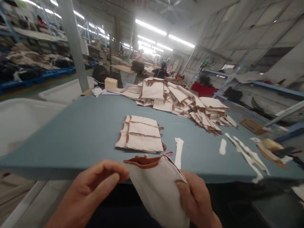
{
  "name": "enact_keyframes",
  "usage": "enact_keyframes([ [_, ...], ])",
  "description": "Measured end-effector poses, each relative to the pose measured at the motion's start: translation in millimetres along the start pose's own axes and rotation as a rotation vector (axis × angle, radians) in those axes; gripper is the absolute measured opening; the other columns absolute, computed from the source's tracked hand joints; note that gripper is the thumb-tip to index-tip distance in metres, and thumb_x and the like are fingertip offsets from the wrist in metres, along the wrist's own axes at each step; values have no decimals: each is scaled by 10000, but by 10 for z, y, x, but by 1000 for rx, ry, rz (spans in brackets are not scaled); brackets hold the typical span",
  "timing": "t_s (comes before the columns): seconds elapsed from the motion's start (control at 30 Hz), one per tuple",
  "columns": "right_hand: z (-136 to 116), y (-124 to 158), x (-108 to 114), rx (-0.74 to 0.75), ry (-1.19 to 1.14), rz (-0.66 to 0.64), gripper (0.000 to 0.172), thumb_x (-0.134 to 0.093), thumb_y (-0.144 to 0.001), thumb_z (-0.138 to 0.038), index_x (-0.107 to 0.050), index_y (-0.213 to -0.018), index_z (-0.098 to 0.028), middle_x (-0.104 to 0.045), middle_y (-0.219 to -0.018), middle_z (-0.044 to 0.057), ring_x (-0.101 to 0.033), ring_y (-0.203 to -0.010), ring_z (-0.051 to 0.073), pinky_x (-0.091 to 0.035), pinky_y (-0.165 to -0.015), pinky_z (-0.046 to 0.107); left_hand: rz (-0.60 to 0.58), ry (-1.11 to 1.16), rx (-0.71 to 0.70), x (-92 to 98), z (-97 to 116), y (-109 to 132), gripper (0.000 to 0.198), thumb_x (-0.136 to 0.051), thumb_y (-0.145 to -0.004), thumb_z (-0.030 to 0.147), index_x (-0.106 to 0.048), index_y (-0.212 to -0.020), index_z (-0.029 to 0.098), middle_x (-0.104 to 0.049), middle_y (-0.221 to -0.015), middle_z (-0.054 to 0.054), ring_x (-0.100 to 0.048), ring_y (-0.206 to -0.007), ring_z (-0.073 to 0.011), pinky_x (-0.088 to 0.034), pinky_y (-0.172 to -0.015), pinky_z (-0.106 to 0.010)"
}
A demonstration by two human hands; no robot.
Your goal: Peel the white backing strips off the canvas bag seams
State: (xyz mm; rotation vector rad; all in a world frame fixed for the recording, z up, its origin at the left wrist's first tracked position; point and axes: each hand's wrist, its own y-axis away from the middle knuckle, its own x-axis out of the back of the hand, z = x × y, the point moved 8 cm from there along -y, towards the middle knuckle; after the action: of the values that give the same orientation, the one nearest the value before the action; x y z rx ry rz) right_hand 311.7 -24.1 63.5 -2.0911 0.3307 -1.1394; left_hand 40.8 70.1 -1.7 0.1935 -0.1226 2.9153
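A white cloth pouch [154, 186] with brown edging hangs over the front edge of the table, its brown-lined mouth gaping at the top. My right hand [197, 199] grips the pouch along its right side, thumb in front and the fingers partly hidden behind. By the left corner of the mouth is my left hand [95, 186], its thumb and curled fingers apart; the fingertips are at or touching the cloth edge. Beyond the pouch, a neat stack of white pieces with brown trim [143, 134] lies flat. A small pink tool [168, 153] rests behind the pouch.
A large heap of similar white pieces [171, 98] covers the back of the blue-green table [78, 126]. White scrap strips [247, 155] lie at the right, one strip [179, 148] nearer the middle. White bins [26, 120] stand left. People sit in the background.
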Motion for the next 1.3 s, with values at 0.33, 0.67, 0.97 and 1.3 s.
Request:
enact_keyframes([
  [0.33, -50, 40, -145, -53, -86, -337, 421, -407, -1124, -365, -813, -1124, -255, -789, -744, 56, -745, -676, 203, -564, -649, 259, -376, -24, -54, -715, 93, -15, 126, -743, -817, 328, -766, -921, 262, -782, -908, -23, -700, -839, -237, -576, -799, -302],
  [0.67, -114, 157, -891, -180, -253, -522, 273, -543, -1078, -379, -723, -991, -192, -730, -785, 30, -659, -677, 167, -429, -622, 269, -443, 79, 221, -643, -190, 120, 316, -577, -932, 504, -675, -868, 211, -709, -855, -44, -627, -766, -215, -527, -687, -280],
  [0.97, -122, 169, -1257, -737, -840, -571, 266, -714, -895, -432, -596, -847, -198, -543, -699, -50, -465, -616, 106, -385, -570, 223, -391, -294, 9, -593, -38, 166, 188, -552, -875, 288, -647, -716, 251, -701, -712, -5, -593, -655, -197, -467, -614, -282],
  [1.3, -152, 468, -1645, -977, -1318, -743, 601, -801, -774, -737, -527, -843, -207, -480, -662, -79, -401, -581, 84, -310, -531, 213, -383, -294, -20, -609, -43, 188, 235, -468, -865, 214, -633, -697, 205, -563, -593, 44, -486, -548, -134, -362, -531, -250],
])
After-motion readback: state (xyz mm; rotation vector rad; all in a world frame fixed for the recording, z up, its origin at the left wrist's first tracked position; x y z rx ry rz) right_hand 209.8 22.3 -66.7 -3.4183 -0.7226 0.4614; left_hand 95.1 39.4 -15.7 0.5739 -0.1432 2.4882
